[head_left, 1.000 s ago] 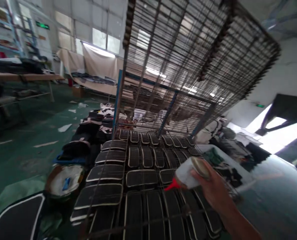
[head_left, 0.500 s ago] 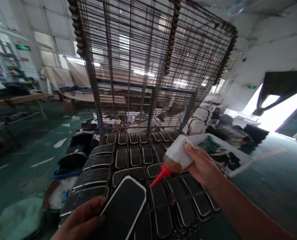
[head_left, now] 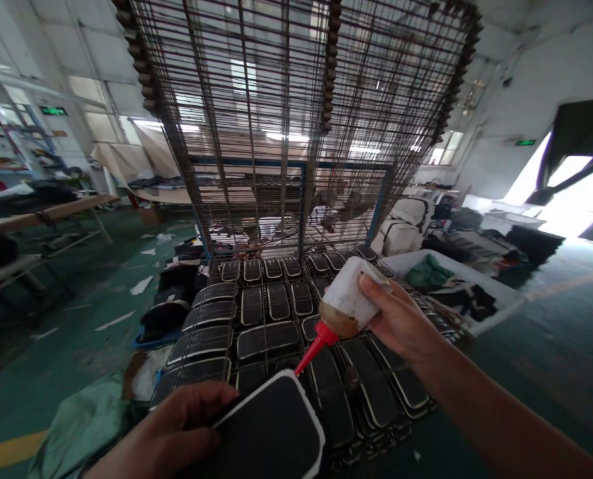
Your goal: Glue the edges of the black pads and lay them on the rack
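Observation:
My left hand [head_left: 176, 426] grips a dark flat panel [head_left: 271, 432] with rounded corners and a white edge, pinched along its left side. In my right hand [head_left: 391, 313] is a white squeeze bottle [head_left: 351, 293], tipped downward, with brownish liquid near its neck. Its red nozzle [head_left: 311, 346] points at the panel's upper corner, at or very close to the white edge. Beneath and beyond lies a wire rack [head_left: 289, 313] covered with several similar dark panels with pale edges. The lower part of the held panel runs out of view.
Stacked wire shelves [head_left: 276, 133] tilt up behind the panels. To the right stands a white bin [head_left: 500, 309] with dark and green cloth. A green sack [head_left: 81, 426] and dark piled material [head_left: 169, 306] lie at left, with paper scraps on the green floor.
The held panel has turned and shifted slightly right. The bottle has moved a little left, bringing its nozzle tip to the panel's upper corner. The camera view has shifted as well.

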`<action>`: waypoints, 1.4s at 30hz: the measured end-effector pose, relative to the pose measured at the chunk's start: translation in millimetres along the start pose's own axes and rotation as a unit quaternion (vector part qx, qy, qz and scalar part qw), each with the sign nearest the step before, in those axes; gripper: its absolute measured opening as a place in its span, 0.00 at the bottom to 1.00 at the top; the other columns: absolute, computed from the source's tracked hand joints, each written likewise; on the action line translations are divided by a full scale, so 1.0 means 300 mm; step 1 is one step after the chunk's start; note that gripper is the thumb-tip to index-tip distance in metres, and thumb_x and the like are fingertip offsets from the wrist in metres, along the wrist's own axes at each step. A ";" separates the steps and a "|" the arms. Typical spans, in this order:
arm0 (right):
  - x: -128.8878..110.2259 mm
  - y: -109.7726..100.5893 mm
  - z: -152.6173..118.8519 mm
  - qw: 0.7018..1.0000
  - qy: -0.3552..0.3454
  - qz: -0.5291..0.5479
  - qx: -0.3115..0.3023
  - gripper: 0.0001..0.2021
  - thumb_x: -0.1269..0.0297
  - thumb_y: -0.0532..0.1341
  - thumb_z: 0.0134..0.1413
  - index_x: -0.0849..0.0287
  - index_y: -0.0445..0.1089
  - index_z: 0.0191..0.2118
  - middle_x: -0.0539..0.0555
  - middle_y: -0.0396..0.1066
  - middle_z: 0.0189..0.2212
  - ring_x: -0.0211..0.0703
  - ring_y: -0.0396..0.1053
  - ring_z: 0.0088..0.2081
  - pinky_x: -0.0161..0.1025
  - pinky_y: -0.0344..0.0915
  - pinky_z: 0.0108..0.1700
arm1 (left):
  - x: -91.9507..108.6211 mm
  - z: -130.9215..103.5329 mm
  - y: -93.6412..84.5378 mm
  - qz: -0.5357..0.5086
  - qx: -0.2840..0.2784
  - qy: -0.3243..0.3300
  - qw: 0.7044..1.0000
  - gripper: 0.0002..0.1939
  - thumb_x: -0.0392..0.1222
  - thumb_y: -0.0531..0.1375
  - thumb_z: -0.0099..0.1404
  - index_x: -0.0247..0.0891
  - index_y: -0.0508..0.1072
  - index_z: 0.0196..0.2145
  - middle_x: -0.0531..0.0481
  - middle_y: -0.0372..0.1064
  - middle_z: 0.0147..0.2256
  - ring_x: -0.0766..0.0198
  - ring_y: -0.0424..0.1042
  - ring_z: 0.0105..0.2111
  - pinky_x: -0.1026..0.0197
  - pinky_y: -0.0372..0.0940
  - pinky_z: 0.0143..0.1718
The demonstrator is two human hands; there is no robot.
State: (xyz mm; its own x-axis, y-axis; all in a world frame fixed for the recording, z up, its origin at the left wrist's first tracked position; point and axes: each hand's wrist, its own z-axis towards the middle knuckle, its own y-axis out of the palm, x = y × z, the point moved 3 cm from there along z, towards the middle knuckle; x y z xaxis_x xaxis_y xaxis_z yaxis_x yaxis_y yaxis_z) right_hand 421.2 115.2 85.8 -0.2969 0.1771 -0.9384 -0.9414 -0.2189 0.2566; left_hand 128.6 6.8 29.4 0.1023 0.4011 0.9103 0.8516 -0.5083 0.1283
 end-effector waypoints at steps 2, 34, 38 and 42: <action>0.014 0.010 0.002 1.000 0.014 0.009 -0.007 0.20 0.46 0.72 0.46 0.55 0.74 0.38 0.53 0.74 0.29 0.51 0.72 0.32 0.44 0.71 0.33 | 0.005 -0.002 -0.005 0.006 0.001 0.002 1.000 0.15 0.38 0.60 0.59 0.42 0.79 0.44 0.49 0.79 0.40 0.57 0.75 0.37 0.59 0.65 0.38; 0.062 0.006 -0.012 0.996 -0.001 0.090 -0.016 0.15 0.53 0.71 0.51 0.52 0.75 0.42 0.56 0.78 0.35 0.58 0.74 0.42 0.51 0.72 0.45 | -0.029 0.031 -0.145 -0.169 0.074 -0.008 0.983 0.13 0.39 0.67 0.53 0.44 0.80 0.39 0.49 0.81 0.37 0.51 0.78 0.36 0.55 0.72 0.38; 0.093 -0.009 -0.001 0.993 -0.013 0.105 0.052 0.15 0.53 0.72 0.50 0.53 0.75 0.41 0.55 0.77 0.35 0.56 0.74 0.43 0.50 0.72 0.45 | -0.027 0.038 -0.125 -0.224 0.130 0.010 0.966 0.12 0.35 0.69 0.50 0.42 0.79 0.35 0.50 0.80 0.34 0.54 0.78 0.32 0.55 0.73 0.35; 0.131 -0.025 0.009 0.983 -0.033 0.123 0.131 0.17 0.54 0.74 0.47 0.55 0.76 0.41 0.53 0.77 0.35 0.51 0.74 0.39 0.44 0.74 0.42 | -0.021 0.041 -0.099 -0.253 0.167 0.019 0.953 0.12 0.32 0.69 0.49 0.40 0.78 0.34 0.49 0.80 0.32 0.55 0.78 0.30 0.57 0.73 0.31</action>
State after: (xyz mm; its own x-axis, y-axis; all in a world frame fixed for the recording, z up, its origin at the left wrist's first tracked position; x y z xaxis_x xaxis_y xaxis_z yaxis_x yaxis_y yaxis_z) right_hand 416.1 126.5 47.7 -0.5226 0.2137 -0.8254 -0.8459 -0.0091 0.5333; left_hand 109.1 28.8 15.1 -0.3791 0.4988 0.7794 0.9031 0.0161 0.4290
